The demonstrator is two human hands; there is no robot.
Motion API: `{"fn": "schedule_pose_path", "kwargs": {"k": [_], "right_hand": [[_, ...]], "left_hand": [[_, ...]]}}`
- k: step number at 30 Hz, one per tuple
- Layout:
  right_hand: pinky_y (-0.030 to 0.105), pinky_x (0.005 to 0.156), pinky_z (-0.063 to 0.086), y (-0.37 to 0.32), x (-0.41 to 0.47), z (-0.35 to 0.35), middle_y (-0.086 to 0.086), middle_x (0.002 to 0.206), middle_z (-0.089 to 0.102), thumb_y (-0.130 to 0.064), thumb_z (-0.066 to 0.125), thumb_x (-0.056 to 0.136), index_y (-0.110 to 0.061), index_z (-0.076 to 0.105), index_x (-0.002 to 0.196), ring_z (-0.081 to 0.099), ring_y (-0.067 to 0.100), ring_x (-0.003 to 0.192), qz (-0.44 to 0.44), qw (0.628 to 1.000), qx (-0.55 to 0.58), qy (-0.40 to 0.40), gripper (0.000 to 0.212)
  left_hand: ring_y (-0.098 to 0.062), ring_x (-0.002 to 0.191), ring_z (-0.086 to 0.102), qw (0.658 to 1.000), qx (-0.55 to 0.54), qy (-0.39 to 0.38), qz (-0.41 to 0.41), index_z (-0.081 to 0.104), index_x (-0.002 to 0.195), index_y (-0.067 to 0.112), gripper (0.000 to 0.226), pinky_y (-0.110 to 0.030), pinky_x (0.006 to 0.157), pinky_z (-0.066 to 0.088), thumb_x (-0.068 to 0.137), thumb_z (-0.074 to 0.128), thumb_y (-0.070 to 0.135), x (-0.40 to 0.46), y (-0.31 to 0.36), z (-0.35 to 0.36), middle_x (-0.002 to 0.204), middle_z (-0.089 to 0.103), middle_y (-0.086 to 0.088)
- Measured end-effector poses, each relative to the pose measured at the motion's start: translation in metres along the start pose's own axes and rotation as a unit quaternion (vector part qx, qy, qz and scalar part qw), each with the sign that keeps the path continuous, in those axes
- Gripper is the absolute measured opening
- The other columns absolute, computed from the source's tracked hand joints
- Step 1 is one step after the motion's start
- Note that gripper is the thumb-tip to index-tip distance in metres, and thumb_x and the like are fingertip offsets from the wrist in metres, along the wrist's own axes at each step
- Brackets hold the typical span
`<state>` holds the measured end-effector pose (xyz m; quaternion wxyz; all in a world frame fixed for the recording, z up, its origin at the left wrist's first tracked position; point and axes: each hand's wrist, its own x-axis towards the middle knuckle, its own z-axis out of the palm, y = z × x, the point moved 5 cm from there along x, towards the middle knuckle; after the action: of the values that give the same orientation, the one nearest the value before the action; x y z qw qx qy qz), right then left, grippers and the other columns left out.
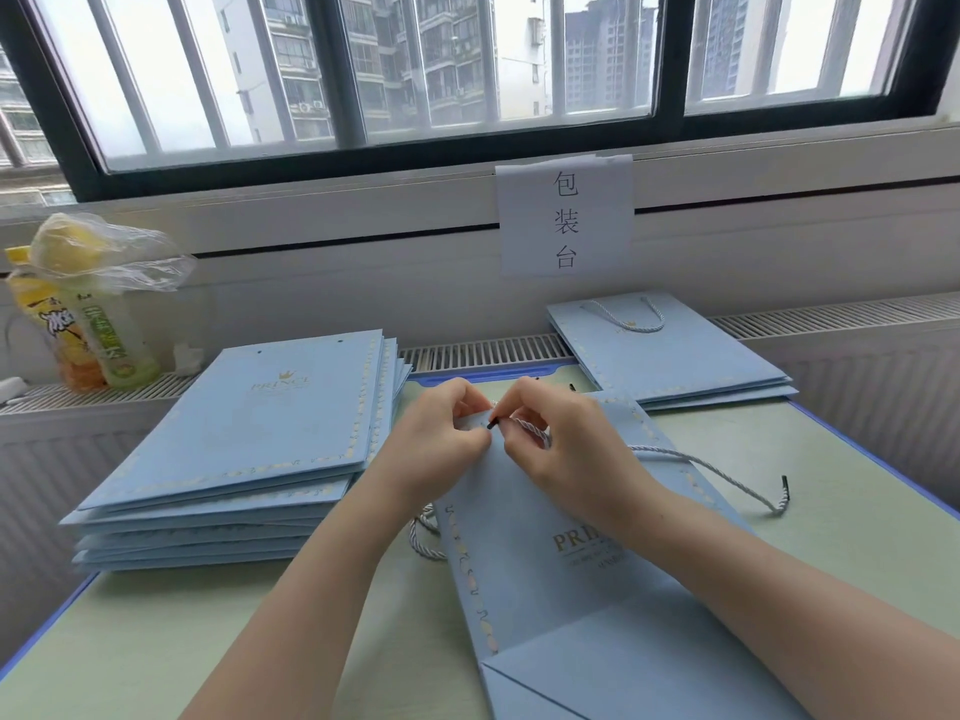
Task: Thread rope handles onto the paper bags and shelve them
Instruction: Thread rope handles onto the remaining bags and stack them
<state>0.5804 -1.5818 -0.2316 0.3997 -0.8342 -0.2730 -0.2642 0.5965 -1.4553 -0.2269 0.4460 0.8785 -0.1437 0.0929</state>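
Because the rope handle (675,456) is limp, your right hand (563,444) pinches its stiff black tip (492,422), while your left hand (441,439) grips the thin paper bag (545,574).

Soft, even daylight comes in through the window (478,70) at twelve o'clock, where the sky is washed out to near white between the bars. The table (857,537) is brightly and flatly lit, with only faint shadows under the forearms and beneath the stack of bags (249,449) at nine o'clock. Wide-angle distortion bows the window frame and sill toward the edges, strongest at ten and two o'clock. The centre is fairly sharp; the corners soften slightly, with mild compression blur.
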Motion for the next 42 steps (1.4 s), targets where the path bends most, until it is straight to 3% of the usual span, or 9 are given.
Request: {"fn": "schedule_pose_path", "kwargs": {"k": [10, 16, 22, 26, 31, 35, 42], "right_hand": [[0.029, 0.061, 0.043, 0.0040, 0.0005, 0.0015, -0.016, 0.065, 0.048, -0.025, 0.050, 0.082, -0.021, 0.059, 0.082, 0.048, 0.007, 0.064, 0.004, 1.000, -0.007, -0.015, 0.010], [0.038, 0.064, 0.047, 0.0032, -0.0005, 0.0033, -0.016, 0.071, 0.049, -0.021, 0.053, 0.084, -0.021, 0.060, 0.086, 0.049, 0.010, 0.068, -0.008, 0.999, -0.029, -0.033, 0.008], [0.037, 0.055, 0.044, -0.0041, -0.0014, 0.0028, -0.014, 0.077, 0.046, -0.023, 0.049, 0.084, -0.018, 0.058, 0.086, 0.044, 0.014, 0.065, -0.041, 0.992, -0.116, -0.032, 0.011], [0.039, 0.062, 0.045, -0.0005, -0.0025, 0.0050, -0.014, 0.080, 0.046, -0.017, 0.053, 0.087, -0.020, 0.055, 0.088, 0.045, 0.014, 0.072, -0.007, 0.994, -0.103, -0.045, 0.004], [0.041, 0.066, 0.046, 0.0045, -0.0020, 0.0050, -0.013, 0.078, 0.045, -0.016, 0.053, 0.087, -0.022, 0.049, 0.084, 0.046, 0.014, 0.075, 0.024, 0.994, -0.086, -0.056, 0.008], [0.044, 0.063, 0.044, 0.0028, -0.0012, 0.0060, -0.008, 0.076, 0.043, -0.016, 0.052, 0.087, -0.018, 0.040, 0.078, 0.045, 0.021, 0.072, 0.013, 0.991, -0.112, -0.067, 0.015], [0.041, 0.066, 0.045, 0.0026, -0.0024, 0.0075, -0.006, 0.085, 0.050, -0.017, 0.052, 0.087, -0.025, 0.040, 0.082, 0.048, 0.020, 0.077, 0.013, 0.988, -0.126, -0.084, 0.015]], "left_hand": [[-0.018, 0.094, 0.060, 1.000, 0.007, 0.011, 0.003, 0.061, 0.094, 0.009, 0.017, -0.018, 0.074, 0.042, 0.084, 0.054, -0.002, 0.0008, 0.0004, 0.0005, 0.094, 0.065, -0.005], [-0.017, 0.099, 0.061, 1.000, 0.000, 0.013, 0.011, 0.061, 0.096, 0.007, 0.016, -0.010, 0.073, 0.041, 0.085, 0.054, -0.002, 0.0003, 0.0011, 0.0009, 0.101, 0.066, -0.008], [-0.021, 0.097, 0.063, 1.000, -0.004, 0.012, 0.009, 0.062, 0.095, 0.003, 0.013, -0.026, 0.080, 0.047, 0.085, 0.056, 0.000, 0.0005, 0.0012, 0.0007, 0.098, 0.068, -0.010], [-0.017, 0.085, 0.060, 1.000, 0.002, 0.018, 0.006, 0.061, 0.090, 0.008, 0.011, -0.021, 0.070, 0.043, 0.084, 0.056, 0.000, 0.0007, -0.0004, 0.0011, 0.091, 0.067, -0.007], [-0.020, 0.095, 0.064, 1.000, -0.015, 0.006, 0.002, 0.063, 0.091, 0.006, 0.005, -0.031, 0.084, 0.048, 0.088, 0.060, 0.009, 0.0014, -0.0025, 0.0025, 0.095, 0.069, -0.008], [-0.022, 0.100, 0.063, 0.999, -0.024, -0.021, -0.002, 0.062, 0.095, 0.007, 0.027, -0.038, 0.091, 0.049, 0.086, 0.067, 0.032, -0.0006, -0.0016, 0.0042, 0.100, 0.068, -0.009], [-0.022, 0.098, 0.060, 0.999, 0.032, -0.028, 0.012, 0.060, 0.099, 0.006, 0.021, -0.035, 0.088, 0.046, 0.087, 0.068, 0.021, 0.0010, -0.0030, 0.0066, 0.100, 0.065, -0.009]]}}
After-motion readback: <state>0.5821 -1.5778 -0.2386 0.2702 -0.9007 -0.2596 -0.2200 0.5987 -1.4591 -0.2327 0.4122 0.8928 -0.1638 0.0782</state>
